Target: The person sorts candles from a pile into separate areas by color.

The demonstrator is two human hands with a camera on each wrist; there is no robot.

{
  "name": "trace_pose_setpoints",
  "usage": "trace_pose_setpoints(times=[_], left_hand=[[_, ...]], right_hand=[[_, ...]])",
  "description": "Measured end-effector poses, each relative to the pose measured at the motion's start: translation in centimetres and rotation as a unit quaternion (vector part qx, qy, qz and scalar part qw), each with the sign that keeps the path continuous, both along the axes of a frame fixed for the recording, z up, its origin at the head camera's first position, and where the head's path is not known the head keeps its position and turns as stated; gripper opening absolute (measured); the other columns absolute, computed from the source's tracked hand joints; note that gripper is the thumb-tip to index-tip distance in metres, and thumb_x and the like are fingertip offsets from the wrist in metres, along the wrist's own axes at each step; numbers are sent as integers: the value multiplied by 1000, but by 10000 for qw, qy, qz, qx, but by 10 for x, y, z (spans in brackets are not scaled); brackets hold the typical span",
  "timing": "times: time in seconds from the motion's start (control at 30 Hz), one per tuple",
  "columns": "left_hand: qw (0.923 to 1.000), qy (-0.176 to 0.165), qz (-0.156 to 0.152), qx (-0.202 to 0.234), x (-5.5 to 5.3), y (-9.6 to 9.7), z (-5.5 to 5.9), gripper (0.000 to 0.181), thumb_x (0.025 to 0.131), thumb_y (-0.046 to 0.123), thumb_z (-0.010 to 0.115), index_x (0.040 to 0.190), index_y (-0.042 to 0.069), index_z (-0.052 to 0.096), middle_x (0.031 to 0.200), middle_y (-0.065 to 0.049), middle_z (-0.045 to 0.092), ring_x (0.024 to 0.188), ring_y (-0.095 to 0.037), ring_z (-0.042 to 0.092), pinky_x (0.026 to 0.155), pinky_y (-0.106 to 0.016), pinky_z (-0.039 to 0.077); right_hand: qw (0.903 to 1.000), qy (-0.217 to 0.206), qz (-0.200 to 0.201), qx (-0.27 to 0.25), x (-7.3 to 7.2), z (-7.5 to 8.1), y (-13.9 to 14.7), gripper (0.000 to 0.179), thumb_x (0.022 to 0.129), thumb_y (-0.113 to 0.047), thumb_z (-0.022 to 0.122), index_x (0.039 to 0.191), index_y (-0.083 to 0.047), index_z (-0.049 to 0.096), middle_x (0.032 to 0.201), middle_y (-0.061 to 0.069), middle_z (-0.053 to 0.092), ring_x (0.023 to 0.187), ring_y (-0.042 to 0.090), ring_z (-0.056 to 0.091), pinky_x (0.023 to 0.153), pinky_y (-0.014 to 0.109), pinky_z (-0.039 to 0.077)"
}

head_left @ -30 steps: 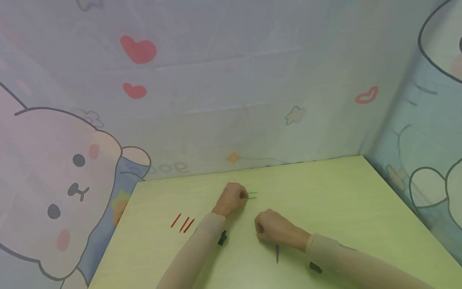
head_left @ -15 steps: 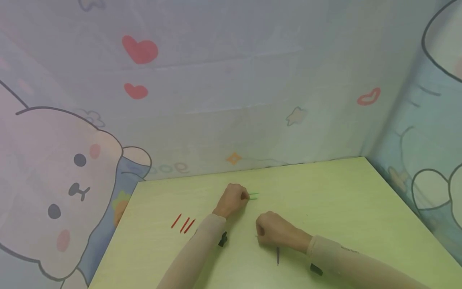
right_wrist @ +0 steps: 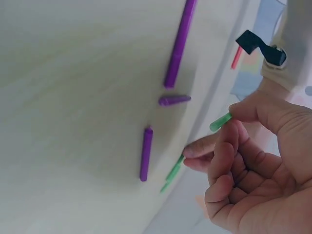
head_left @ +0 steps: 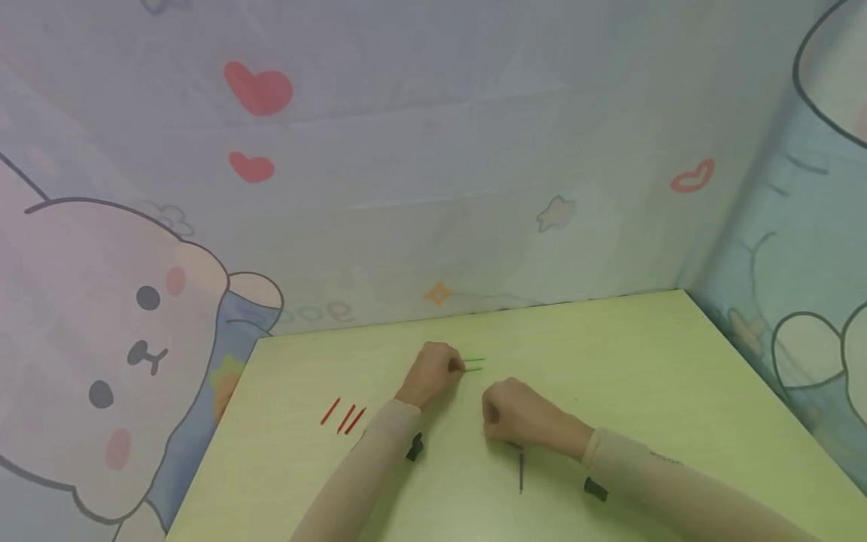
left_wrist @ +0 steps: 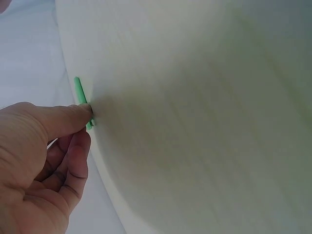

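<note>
My left hand (head_left: 432,374) rests low at the table's far side, thumb and index finger pinching a green stick (left_wrist: 80,90). Two slim green sticks (head_left: 475,369) poke out to its right in the head view, lying side by side. Nearer to me, my right hand (head_left: 524,412) is held over the table. Its thumb and index finger pinch one end of another green stick (right_wrist: 221,122), with the other fingers curled loosely. Under and beside this hand lie three purple sticks (right_wrist: 146,153); the head view shows one plainly and hides much of the others.
Three red sticks (head_left: 330,411) lie slanted on the left of the pale yellow-green table (head_left: 609,361). A cloth backdrop (head_left: 406,150) with printed hearts and cartoon animals rises behind the far edge and along both sides. Dark straps (head_left: 596,489) sit at both wrists.
My right hand has shifted a little away from me, toward the far edge, uncovering more of the purple sticks under it. My left hand stays at the green sticks.
</note>
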State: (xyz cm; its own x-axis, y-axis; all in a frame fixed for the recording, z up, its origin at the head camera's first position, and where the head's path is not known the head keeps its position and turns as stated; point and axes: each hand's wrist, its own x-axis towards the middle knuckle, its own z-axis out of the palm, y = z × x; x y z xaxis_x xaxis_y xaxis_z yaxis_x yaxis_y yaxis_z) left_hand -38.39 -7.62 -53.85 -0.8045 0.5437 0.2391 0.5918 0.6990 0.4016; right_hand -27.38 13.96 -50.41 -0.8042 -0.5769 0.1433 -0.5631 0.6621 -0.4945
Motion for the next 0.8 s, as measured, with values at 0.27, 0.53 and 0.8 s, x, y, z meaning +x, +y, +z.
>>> trace_pose_setpoints(times=[0.27,0.53,0.8], left_hand=[[9996,-207,180,-87,11,0,9,11,96,-4,79,100,3,87,102,-10,84,94,-25,79,87,-35,66],[10000,-65,10,52,2,-10,-14,14,93,-1,78,95,8,88,94,-5,84,87,-19,77,82,-32,65],[9999,-45,-72,127,-12,-22,-57,15,94,5,81,98,17,89,97,6,83,90,-10,75,84,-28,63]], right_hand=[[9999,-33,-87,-135,-5,12,5,20,80,4,75,76,-16,72,75,-10,67,70,5,59,66,26,55],[9997,20,-186,-152,-11,24,11,17,82,2,76,78,-14,73,77,-9,68,73,6,60,68,26,55],[9992,202,-282,-176,-19,35,20,13,84,1,76,82,-11,73,79,-7,68,73,6,60,68,26,55]])
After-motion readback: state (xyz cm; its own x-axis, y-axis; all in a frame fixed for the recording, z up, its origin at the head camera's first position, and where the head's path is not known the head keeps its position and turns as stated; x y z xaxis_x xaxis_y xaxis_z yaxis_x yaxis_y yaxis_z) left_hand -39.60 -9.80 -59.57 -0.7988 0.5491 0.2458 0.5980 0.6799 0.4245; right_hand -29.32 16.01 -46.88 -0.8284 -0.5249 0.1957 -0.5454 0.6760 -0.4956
